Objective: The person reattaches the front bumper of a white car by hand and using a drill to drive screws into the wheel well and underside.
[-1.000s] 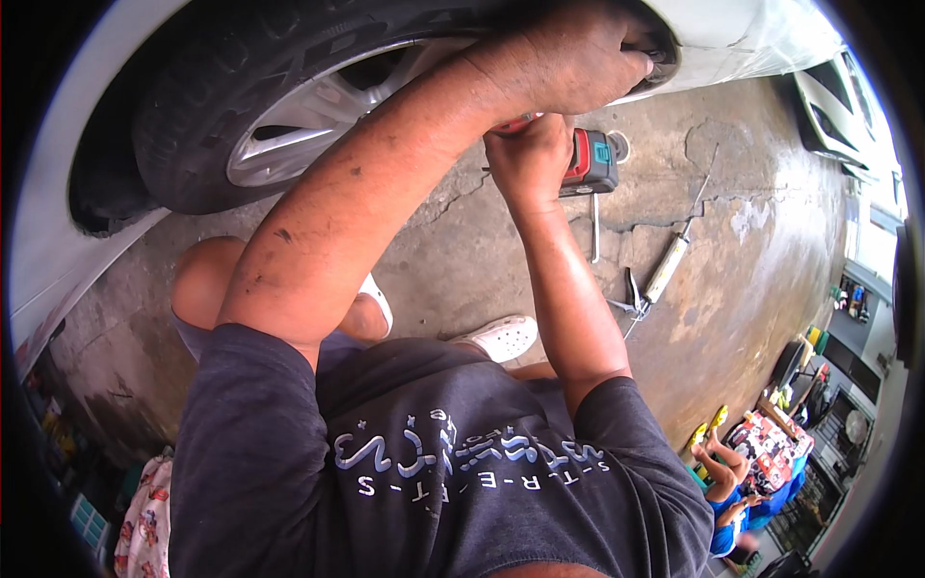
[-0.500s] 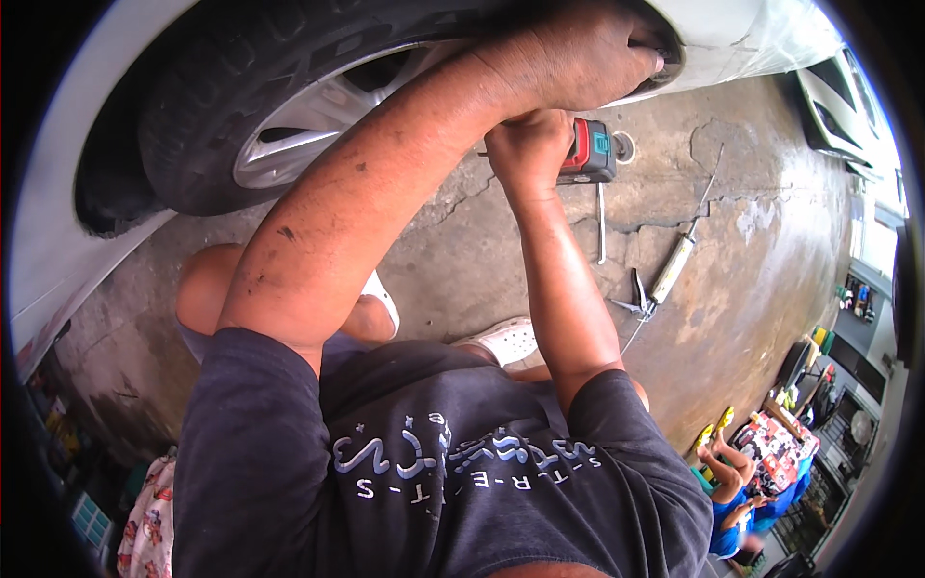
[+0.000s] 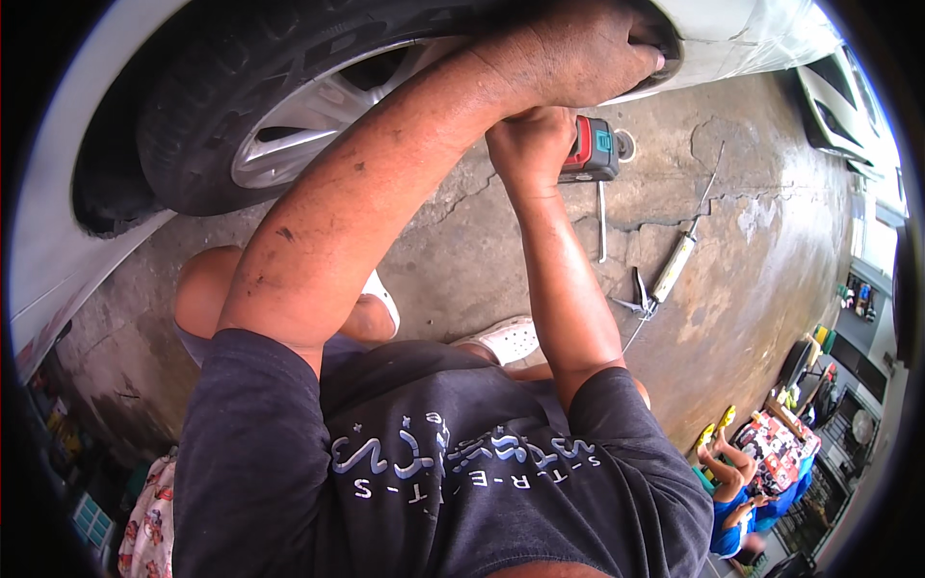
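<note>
My left hand (image 3: 588, 58) reaches across to the rear edge of the wheel arch (image 3: 674, 58). Its fingers are curled in against that edge, and whatever they grip is hidden. Just beneath it, my right hand (image 3: 533, 144) is closed around the handle of a red and black cordless power tool (image 3: 594, 149), with a teal patch on its battery end. The tool's front is hidden behind my left forearm and hand. Beside my left arm is the tyre (image 3: 193, 144) with a silver alloy wheel (image 3: 289, 144), set in the white car body (image 3: 742, 34).
On the cracked concrete floor (image 3: 462, 250) lie a thin metal rod (image 3: 602, 222) and a caulking gun (image 3: 674, 268) with a long nozzle. A small round whitish object (image 3: 626, 145) is by the tool. Farther right, a seated person (image 3: 737, 501) in blue and another white car (image 3: 833, 116) appear.
Hardly anything differs. The power tool and my right hand have shifted very slightly; my left hand stays at the wheel arch edge.
</note>
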### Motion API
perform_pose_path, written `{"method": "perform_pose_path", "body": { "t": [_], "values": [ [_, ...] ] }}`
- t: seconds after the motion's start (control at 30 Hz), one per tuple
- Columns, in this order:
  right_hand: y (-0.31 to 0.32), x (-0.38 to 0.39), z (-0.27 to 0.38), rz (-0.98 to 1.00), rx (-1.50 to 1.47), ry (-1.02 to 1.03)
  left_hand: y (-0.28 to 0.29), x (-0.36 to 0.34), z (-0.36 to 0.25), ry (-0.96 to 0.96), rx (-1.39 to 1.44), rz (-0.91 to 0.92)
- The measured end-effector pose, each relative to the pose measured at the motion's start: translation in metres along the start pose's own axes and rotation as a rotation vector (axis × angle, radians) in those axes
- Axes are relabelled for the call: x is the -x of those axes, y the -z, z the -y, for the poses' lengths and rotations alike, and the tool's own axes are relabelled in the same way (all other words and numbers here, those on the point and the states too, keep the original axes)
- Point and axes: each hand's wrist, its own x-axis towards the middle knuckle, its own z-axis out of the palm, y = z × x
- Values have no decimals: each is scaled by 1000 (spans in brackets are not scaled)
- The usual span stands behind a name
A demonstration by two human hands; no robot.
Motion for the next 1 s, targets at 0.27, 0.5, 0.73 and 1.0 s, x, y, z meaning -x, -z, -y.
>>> {"method": "perform_pose_path", "body": {
  "t": [0.27, 0.5, 0.73, 1.0],
  "values": [
    [39, 14, 21, 195, 30, -45, -22, -9, 9, 248, -51, 148],
    [127, 101, 5, 492, 43, -422, -57, -5, 15, 40, -142, -268],
    [169, 141, 0, 558, 28, -674, -77, -2, 26, 375, -133, 32],
    [172, 137, -10, 641, -160, -602, -91, -20, -7, 575, 115, 179]
  ]
}}
